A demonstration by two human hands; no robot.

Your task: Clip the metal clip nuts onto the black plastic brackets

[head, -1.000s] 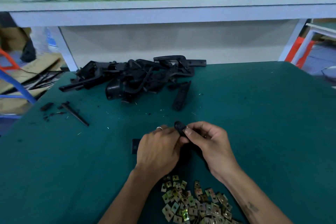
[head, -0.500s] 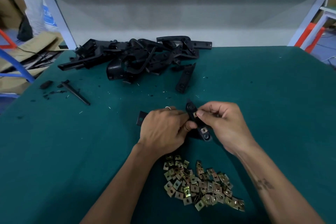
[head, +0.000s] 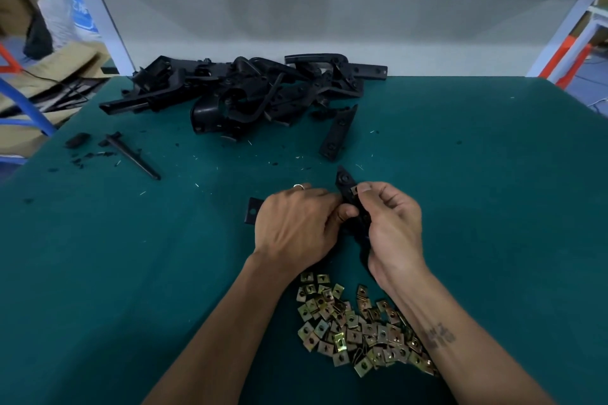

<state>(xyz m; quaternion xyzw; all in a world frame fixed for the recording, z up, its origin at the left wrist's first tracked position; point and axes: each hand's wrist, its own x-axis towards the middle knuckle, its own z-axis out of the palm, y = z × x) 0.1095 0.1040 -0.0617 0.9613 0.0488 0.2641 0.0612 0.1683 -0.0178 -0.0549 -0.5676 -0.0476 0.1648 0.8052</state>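
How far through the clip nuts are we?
Early, by the look of it. In hand: both hands hold one bracket, right hand pressing a clip nut on, left hand steadying. Left: a large bracket pile and many loose clip nuts. Finished brackets can't be identified.

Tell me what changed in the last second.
The right hand slid its fingers up the bracket, covering the lower clip nut, and now pinches a clip nut near the top. The left hand still grips the bracket. The nut pile and bracket heap are unchanged.
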